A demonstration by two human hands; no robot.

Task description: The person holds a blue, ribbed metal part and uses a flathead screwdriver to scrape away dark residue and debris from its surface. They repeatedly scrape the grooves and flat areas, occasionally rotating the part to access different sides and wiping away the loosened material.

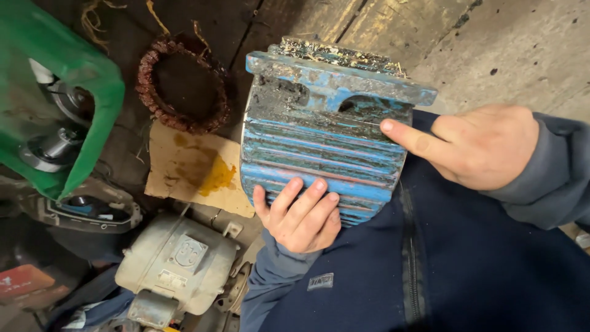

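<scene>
A worn blue ribbed motor housing (pixel 319 135), greasy and with chipped paint, rests against my dark blue jacket at the centre of the head view. My left hand (pixel 300 214) grips its lower edge, fingers curled over the ribs. My right hand (pixel 476 146) is at its right side, index finger stretched out and touching the ribbed wall, the other fingers folded.
A copper-wound stator ring (pixel 183 83) lies on the dark floor above a stained cardboard piece (pixel 193 169). A grey electric motor (pixel 175 261) sits at the lower left. A green machine housing (pixel 67 92) fills the upper left. Concrete floor (pixel 510 55) lies at the upper right.
</scene>
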